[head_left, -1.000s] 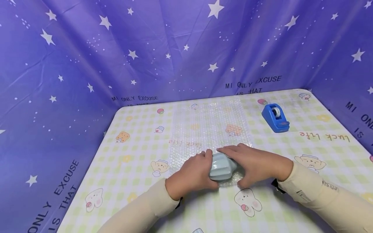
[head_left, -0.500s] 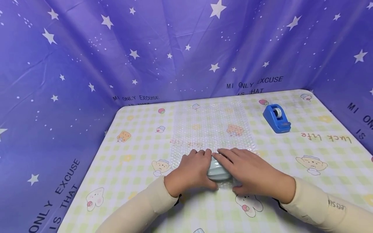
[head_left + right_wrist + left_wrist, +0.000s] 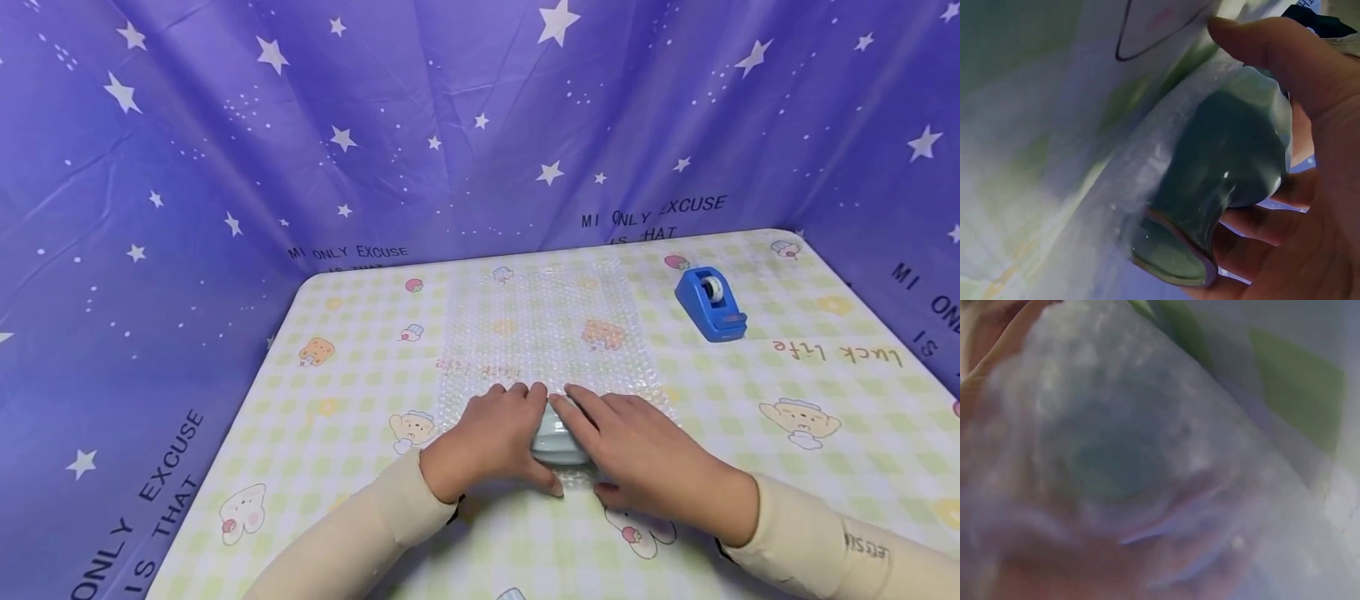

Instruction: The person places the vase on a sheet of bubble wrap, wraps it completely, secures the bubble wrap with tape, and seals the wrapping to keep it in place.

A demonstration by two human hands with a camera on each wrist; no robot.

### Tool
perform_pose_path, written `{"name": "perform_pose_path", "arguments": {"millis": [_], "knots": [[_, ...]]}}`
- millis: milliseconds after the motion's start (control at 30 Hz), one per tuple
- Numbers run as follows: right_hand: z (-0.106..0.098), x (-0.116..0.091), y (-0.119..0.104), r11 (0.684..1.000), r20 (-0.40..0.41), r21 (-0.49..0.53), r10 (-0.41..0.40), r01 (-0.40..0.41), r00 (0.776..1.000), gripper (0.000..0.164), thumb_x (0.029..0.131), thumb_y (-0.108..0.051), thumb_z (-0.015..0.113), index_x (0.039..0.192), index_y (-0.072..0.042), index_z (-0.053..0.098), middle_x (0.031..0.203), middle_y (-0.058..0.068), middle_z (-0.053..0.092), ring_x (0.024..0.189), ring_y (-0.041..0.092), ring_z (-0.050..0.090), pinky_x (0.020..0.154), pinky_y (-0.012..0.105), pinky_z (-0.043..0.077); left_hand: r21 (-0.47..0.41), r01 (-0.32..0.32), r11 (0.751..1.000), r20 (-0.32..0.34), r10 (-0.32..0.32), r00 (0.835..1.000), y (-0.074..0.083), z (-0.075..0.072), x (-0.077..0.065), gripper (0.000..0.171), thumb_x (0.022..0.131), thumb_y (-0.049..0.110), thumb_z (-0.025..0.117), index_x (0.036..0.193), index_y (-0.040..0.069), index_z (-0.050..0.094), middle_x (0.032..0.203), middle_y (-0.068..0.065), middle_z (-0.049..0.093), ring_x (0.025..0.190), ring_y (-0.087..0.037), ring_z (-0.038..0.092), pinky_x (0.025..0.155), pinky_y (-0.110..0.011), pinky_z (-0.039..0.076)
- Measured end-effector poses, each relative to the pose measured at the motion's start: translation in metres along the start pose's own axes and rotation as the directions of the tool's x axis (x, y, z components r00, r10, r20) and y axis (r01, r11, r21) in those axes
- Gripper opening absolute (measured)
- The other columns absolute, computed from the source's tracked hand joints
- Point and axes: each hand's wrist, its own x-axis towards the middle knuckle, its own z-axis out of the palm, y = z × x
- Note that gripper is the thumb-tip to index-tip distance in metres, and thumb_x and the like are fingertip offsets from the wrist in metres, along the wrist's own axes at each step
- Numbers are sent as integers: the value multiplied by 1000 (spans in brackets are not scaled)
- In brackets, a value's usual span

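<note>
A pale blue-green glazed vase [image 3: 557, 446] lies on its side at the near end of a bubble wrap sheet [image 3: 543, 312]. My left hand [image 3: 491, 437] holds its left end; in the left wrist view, blurred bubble wrap [image 3: 1147, 375] covers that end and the fingers. From the right, my right hand [image 3: 652, 454] grips the vase, its fingers over the top and its thumb low on the near side. The right wrist view shows the vase's brown-rimmed mouth [image 3: 1172, 256] with fingers curved behind the body. In the head view both hands hide most of the vase.
A blue tape dispenser [image 3: 711, 304] with a roll of tape stands at the back right of the table. A checked cartoon cloth [image 3: 330, 467] covers the tabletop. Purple star-patterned curtains [image 3: 450, 125] hang behind and at the sides.
My right hand has moved left and closed over the vase, hiding more of it in the head view. The left hand has stayed nearly in place.
</note>
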Motion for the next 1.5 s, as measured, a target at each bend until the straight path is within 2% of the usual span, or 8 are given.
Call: {"name": "perform_pose_path", "arguments": {"millis": [267,533,900,1133,1500], "knots": [[5,2,-1,1000,-68,-18,9,-11,998,117,55,-52,96,149,-2,46,141,18,56,98,33,68,87,50,56,116,-14,993,-63,21,998,2,2,-5,103,53,87,79,123,16,52,103,2,65,76,-20,59,58,-36,45],[3,4,-3,1000,-79,-16,4,-6,997,101,65,-42,91,146,0,50,140,21,59,93,32,70,86,51,57,207,-21,978,-158,55,986,6,4,-11,107,50,87,80,124,15,53,104,2,66,87,-21,64,69,-38,49],[-2,5,-2,1000,-59,7,11,-11,998,92,71,-38,89,146,2,52,143,22,60,93,31,72,87,52,58,209,-26,978,-165,61,984,10,6,-12,110,55,81,83,134,13,51,112,2,64,96,-19,61,75,-36,47],[-1,5,0,1000,-88,22,13,-11,996,86,75,-35,84,145,3,53,143,23,60,96,29,74,81,46,60,235,-19,972,-212,71,975,12,7,-12,107,56,79,83,133,11,52,113,2,62,98,-19,58,78,-36,44],[0,8,6,999,-94,52,5,-1,996,79,78,-34,79,144,3,54,142,23,61,93,27,74,78,45,60,285,5,959,-269,75,960,17,7,-13,103,60,79,82,130,9,54,114,-2,63,100,-20,58,82,-37,45]]}}
